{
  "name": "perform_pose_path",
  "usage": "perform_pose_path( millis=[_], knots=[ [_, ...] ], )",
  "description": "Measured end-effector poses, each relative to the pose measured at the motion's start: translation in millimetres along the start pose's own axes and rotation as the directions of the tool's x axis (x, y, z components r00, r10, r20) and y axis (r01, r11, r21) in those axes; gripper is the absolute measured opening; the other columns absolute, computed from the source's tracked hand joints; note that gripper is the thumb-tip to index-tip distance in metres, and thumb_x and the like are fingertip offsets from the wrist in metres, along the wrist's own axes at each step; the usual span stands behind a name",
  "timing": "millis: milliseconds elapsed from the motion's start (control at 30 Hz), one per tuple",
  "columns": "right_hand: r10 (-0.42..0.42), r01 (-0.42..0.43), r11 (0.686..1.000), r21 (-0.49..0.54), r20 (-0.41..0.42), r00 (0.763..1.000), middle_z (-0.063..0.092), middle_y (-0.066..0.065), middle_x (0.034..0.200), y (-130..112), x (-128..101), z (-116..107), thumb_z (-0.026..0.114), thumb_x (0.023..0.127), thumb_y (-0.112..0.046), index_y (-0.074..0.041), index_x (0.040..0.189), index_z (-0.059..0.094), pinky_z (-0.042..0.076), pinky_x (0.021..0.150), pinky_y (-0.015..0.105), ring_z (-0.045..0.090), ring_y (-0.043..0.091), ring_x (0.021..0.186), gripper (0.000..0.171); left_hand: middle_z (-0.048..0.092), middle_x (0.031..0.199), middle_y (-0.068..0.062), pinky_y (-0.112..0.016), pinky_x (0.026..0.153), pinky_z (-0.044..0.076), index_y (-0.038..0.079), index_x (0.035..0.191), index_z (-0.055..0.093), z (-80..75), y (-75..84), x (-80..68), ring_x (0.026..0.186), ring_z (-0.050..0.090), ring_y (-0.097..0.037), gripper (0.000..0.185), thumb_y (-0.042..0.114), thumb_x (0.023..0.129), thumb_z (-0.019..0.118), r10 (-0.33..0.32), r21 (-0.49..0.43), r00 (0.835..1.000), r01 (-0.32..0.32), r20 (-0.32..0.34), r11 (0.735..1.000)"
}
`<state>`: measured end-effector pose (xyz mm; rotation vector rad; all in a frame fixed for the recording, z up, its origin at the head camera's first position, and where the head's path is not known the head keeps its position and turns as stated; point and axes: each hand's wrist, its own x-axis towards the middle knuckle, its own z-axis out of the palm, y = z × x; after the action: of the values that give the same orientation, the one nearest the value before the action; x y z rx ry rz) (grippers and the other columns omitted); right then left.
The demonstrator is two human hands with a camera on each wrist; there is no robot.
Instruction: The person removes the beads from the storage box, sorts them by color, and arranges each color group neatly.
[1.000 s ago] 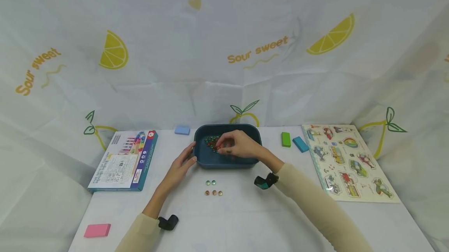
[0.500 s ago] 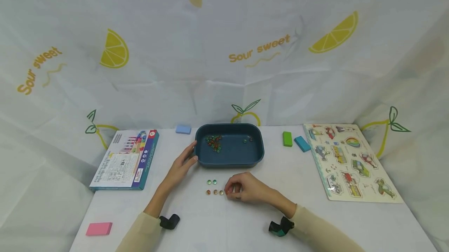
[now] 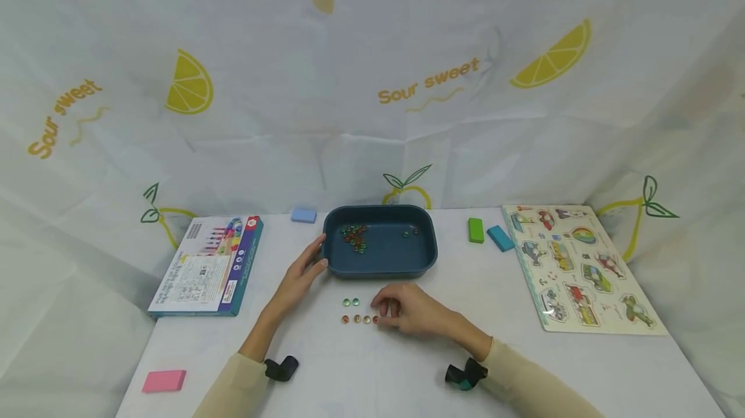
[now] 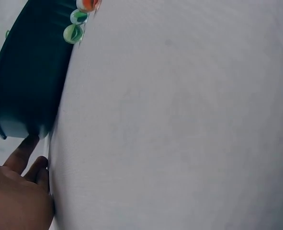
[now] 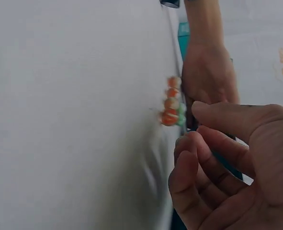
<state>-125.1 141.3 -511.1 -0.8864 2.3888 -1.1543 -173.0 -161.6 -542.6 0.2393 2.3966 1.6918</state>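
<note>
A dark blue tray (image 3: 378, 268) stands mid-table with a cluster of small marbles (image 3: 354, 235) inside and a couple more at its right. In front of it lie two green marbles (image 3: 351, 302) and a row of orange marbles (image 3: 361, 319). My right hand (image 3: 387, 307) hovers just right of the row's end, fingers loosely curled with nothing between them; the right wrist view shows the right hand (image 5: 189, 127) beside the orange marbles (image 5: 171, 103). My left hand (image 3: 308, 263) rests against the tray's front left corner. In the left wrist view the left hand's fingers (image 4: 21, 158) touch the tray wall (image 4: 31, 72).
A toy box (image 3: 206, 264) lies at the left and a picture puzzle board (image 3: 576, 266) at the right. Loose blocks sit around: pink (image 3: 164, 380) near the front left, light blue (image 3: 303, 215) behind the tray, green (image 3: 475, 230) and teal (image 3: 500, 238) to its right.
My right hand came out of the tray to the table in front, set one more orange marble at the row's right end and let it go. The left hand stayed put.
</note>
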Motion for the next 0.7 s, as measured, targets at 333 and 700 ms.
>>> perform_pose_path(
  millis=[333,700],
  knots=[
    [0.012,0.004,0.99,0.142,-0.112,0.994,0.074,0.023,0.089,-18,48,-79,0.073,0.101,-0.018,-0.007,0.117,0.076,0.055,0.053,0.031,0.065,0.027,0.059,0.019,0.032,0.176,-0.005,-0.055,0.129,0.034,0.034,0.165,0.037,1.6,-2.7,-2.0,0.163,0.031,-0.034,0.059,0.036,0.11,0.057,-0.006,0.005,1.0,0.006,-0.001,1.0],
    [0.12,-0.126,0.985,-0.116,-0.061,0.991,0.08,0.018,0.103,17,124,-94,0.071,0.101,-0.01,0.001,0.125,0.073,0.058,0.061,0.026,0.073,0.021,0.07,0.027,0.03,0.176,-0.003,-0.053,0.129,0.035,0.037,0.165,0.035,1.1,-1.7,-1.8,0.163,0.03,-0.034,0.06,0.04,0.11,0.057,0.005,-0.001,1.0,-0.005,0.001,1.0]
  ],
)
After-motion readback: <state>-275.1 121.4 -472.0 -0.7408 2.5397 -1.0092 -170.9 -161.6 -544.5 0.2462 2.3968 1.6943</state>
